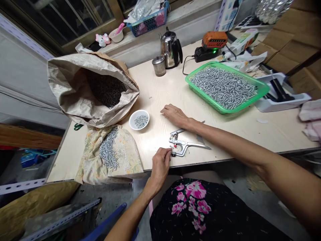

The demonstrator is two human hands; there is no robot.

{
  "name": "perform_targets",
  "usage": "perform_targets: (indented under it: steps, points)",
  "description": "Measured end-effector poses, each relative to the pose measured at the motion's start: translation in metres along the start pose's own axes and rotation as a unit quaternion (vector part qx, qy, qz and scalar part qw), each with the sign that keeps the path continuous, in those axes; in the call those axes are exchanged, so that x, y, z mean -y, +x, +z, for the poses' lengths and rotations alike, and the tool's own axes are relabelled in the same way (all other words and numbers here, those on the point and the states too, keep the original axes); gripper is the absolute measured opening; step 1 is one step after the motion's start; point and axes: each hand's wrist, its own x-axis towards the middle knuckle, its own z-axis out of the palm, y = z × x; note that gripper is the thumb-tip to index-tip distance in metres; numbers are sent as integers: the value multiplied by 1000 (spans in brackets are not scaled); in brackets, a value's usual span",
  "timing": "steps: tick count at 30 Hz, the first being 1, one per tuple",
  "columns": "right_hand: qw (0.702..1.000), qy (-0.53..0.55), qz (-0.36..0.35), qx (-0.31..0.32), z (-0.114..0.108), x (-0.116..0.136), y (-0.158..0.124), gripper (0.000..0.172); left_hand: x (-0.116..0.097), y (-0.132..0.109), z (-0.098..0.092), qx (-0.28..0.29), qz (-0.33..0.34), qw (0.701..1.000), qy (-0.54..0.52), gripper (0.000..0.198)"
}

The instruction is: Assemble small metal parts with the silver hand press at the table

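Observation:
My left hand (160,164) is closed in a pinch by the jaw of silver hand pliers (185,146), at the table's front edge. A small silver metal piece shows at its fingertips, partly hidden. The pliers lie with their handles to the right; a spring and a red part sit near the jaw. My right hand (175,114) rests palm down on the table beyond the pliers, fingers stretched towards a white bowl (131,124) and apart from it. My right forearm crosses over the upper plier handle. Small silver metal pins (140,121) lie in the bowl.
A floral cloth (130,150) holding more pins hangs over the front edge. Behind it stands a large open paper sack (70,77). A green basket (192,87) full of pins is at the right. A kettle (168,50) and metal canister (159,66) stand at the back.

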Motion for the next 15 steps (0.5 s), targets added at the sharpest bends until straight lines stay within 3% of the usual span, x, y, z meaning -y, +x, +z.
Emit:
perform_targets:
  steps: [4,7,10,15]
  points:
    - [997,66,13,-37,-9,-13,-44,28,8,10,0,-5,60,992,107,23]
    - [994,84,30,-60,-12,-25,-49,30,12,14,-3,34,119,970,209,24]
    - [995,65,70,-42,-11,-36,-21,37,16,18,-4,40,178,946,270,19]
    - [998,25,44,-23,-1,-47,70,44,29,27,6,-12,236,934,267,8]
